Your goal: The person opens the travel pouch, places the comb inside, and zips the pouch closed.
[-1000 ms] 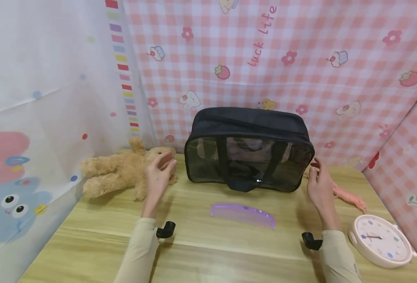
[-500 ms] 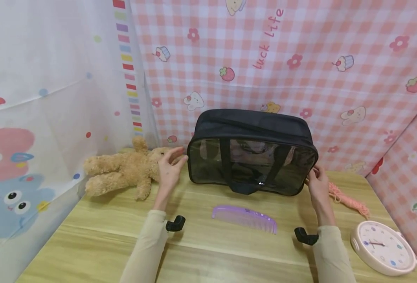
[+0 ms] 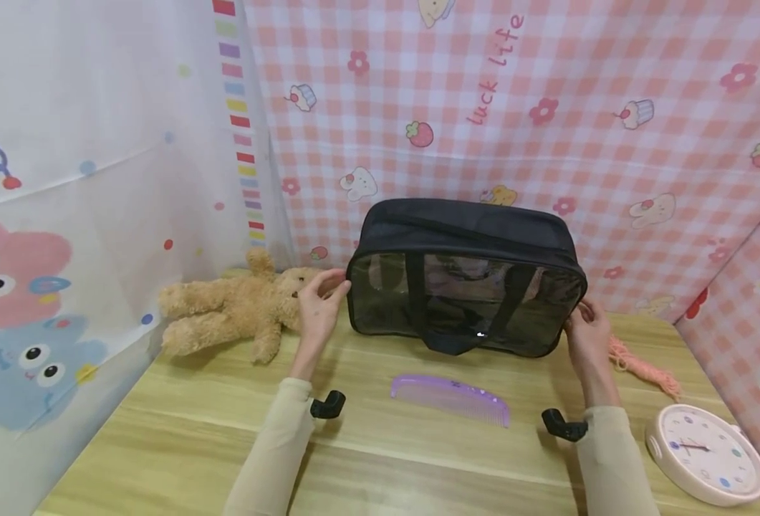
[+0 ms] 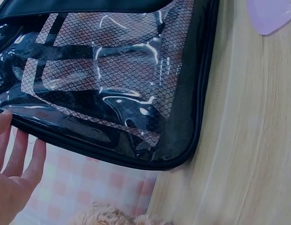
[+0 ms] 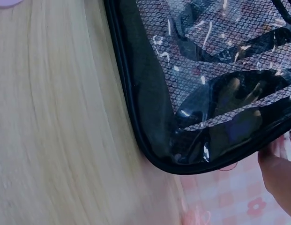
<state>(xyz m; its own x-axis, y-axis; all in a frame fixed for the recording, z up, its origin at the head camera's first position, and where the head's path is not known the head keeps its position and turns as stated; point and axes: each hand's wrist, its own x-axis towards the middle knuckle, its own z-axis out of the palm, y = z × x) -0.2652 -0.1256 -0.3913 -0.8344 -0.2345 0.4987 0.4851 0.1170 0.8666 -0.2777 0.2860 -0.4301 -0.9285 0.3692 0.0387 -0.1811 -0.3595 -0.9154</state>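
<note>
A black bag (image 3: pixel 466 229) with a see-through front stands upright on the wooden table; its handle hangs down the front. At its left edge is my left hand (image 3: pixel 320 304), thumb and fingers spread a little apart. In the left wrist view, the thumb of the left hand (image 4: pixel 16 183) meets the bag's rim (image 4: pixel 84 152) and the fingertips pass behind it. My right hand (image 3: pixel 591 344) touches the opposite side, its fingertips partly hidden behind the bag. The right wrist view catches only part of the right hand (image 5: pixel 279 176) by the bag's rim (image 5: pixel 215 166).
A tan teddy bear (image 3: pixel 244 308) lies left of the bag, partly behind the left hand. In front is a purple comb (image 3: pixel 450 395). Pink yarn (image 3: pixel 644 369) and a round white clock (image 3: pixel 705 455) lie to the right. A pink checked cloth (image 3: pixel 457 107) hangs behind.
Both hands have moved in to the bag's sides: the left came rightward from in front of the teddy bear, the right slid along the right edge. The bag has not moved on the table.
</note>
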